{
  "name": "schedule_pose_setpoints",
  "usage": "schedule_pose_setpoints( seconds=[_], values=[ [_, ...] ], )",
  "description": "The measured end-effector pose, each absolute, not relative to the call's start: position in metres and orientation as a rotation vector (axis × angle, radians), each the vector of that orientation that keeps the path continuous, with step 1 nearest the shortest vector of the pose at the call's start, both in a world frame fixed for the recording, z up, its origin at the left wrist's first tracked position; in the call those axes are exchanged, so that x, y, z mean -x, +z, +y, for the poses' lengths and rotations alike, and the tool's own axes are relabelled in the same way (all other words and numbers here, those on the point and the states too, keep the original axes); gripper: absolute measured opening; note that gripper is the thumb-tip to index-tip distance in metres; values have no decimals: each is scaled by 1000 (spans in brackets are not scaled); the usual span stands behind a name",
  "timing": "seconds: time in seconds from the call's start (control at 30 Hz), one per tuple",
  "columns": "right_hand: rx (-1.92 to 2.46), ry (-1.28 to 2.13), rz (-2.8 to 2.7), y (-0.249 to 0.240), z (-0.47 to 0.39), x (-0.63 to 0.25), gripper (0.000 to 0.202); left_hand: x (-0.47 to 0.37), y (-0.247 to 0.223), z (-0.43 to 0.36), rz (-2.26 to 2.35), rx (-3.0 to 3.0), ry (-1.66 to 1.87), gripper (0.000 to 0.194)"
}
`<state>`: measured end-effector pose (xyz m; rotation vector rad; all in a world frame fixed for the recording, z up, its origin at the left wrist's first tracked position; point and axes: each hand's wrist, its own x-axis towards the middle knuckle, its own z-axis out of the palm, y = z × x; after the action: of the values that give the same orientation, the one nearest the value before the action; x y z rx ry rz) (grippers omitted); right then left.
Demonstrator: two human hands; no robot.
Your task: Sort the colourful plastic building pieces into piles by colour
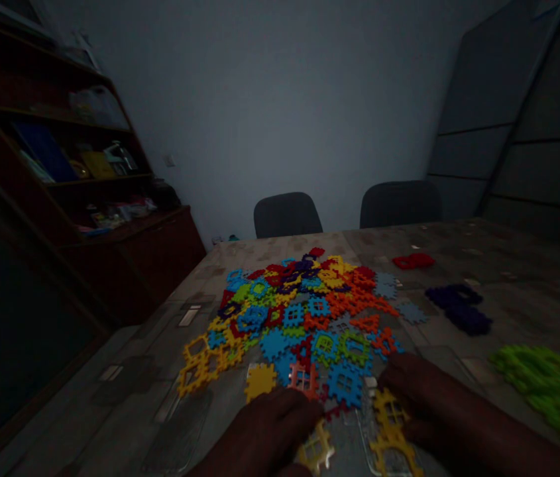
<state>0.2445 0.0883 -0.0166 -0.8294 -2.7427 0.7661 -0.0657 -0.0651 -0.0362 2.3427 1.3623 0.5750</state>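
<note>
My left hand [274, 424] is at the bottom centre, its fingers closed on a yellow toothed window block [315, 452]. To its right, my right hand [411, 391] has its fingers curled against a strip of yellow interlocking blocks [390, 434], a window block above an arched one. Just beyond both hands spreads a heap of mixed interlocking blocks [299, 315]. An orange window block [302, 379] and a plain yellow block [260, 382] lie near my left hand. A blue window block [344, 383] lies between the hands. My fingertips are partly hidden and dark.
The patterned table [160, 351] carries separate groups on the right: green blocks [548, 387], dark purple blocks [460, 307] and red blocks [413, 260]. Two chairs [287, 215] stand at the far edge. A wooden shelf unit [125, 245] is on the left.
</note>
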Motion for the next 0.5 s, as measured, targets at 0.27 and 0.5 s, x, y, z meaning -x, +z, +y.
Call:
schedule_pose_setpoints(
  seconds=[0.27,0.5],
  values=[
    [587,703,-2623,-7,75,-225,10,59,-8,-72,1458,-2215,574,51],
    [588,790,-2673,-19,72,-252,61,60,-8,-71,1465,-2213,545,54]
  ],
)
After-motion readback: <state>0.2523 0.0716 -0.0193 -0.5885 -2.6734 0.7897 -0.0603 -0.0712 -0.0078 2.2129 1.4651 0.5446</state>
